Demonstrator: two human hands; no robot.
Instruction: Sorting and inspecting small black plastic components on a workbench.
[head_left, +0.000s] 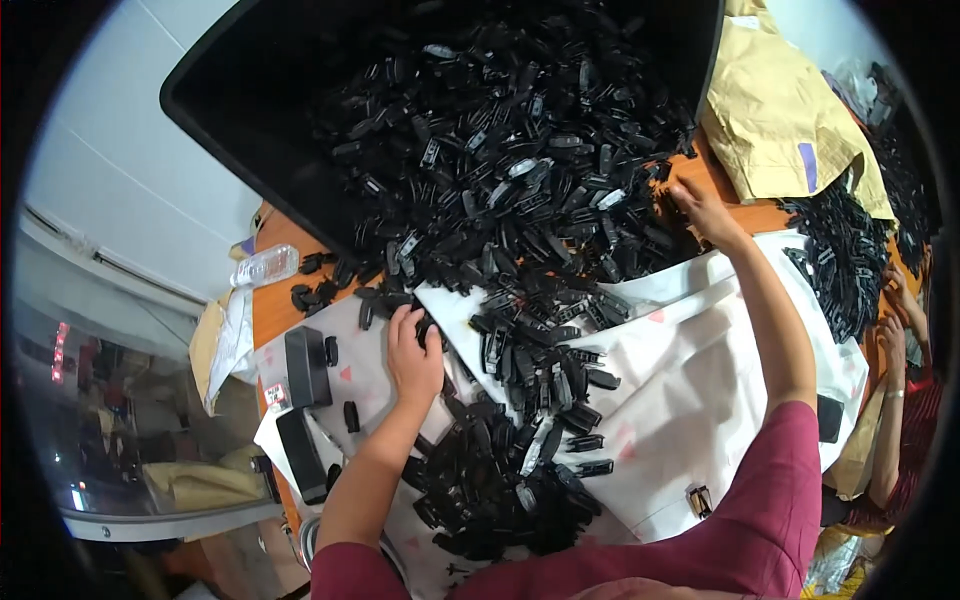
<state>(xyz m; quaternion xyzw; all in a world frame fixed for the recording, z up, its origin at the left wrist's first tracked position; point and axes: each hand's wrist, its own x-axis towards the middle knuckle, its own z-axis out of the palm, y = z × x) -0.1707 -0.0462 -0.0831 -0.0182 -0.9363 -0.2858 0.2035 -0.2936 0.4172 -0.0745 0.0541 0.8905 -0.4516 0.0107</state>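
Observation:
A large heap of small, long black plastic pieces (500,170) spills from a tipped black bin (250,110) onto the table. At the bin's near left edge, my left hand (413,352) bends its fingers round black pieces, a dark one showing between thumb and fingers. My right hand (708,215) reaches to the right side of the heap, its fingertips against the pieces and partly hidden among them. Between my forearms lies a smaller pile of the same pieces (500,480), joined to the heap by a scattered band.
White sheeting (690,340) covers part of the orange table. On the left are a clear bottle (266,267), a black box (308,367) and a dark phone-like slab (301,455). Yellow sacking (770,110) and another black pile (845,260) lie right, near another person's hands (897,325).

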